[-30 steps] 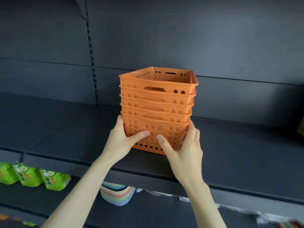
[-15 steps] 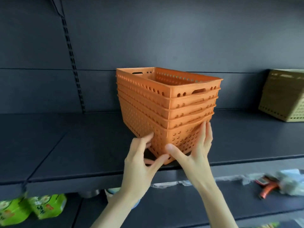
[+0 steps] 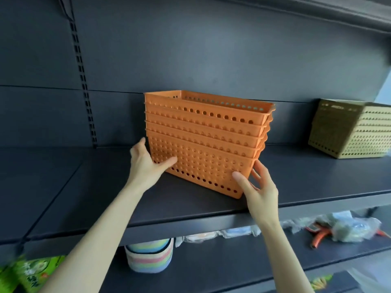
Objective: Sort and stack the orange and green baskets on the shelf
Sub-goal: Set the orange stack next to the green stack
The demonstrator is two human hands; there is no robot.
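A stack of several nested orange baskets (image 3: 203, 142) stands on the dark shelf (image 3: 101, 197), its long perforated side turned toward me. My left hand (image 3: 146, 166) grips the stack's lower left corner, thumb on the front wall. My right hand (image 3: 257, 187) clasps the lower right corner, thumb on the front and fingers spread along the end wall. A stack of green baskets (image 3: 351, 127) sits on the same shelf at the far right, apart from the orange one.
A slotted upright (image 3: 83, 85) runs down the back panel at left. On the lower shelf sit a striped pastel round container (image 3: 149, 258), green packets (image 3: 31, 273) at far left, and plastic-wrapped items (image 3: 347, 228) at right.
The orange stack has been turned so its long side faces me and now rests on the shelf. My hands shifted apart to its two lower corners. The view swung right, showing more of the green stack.
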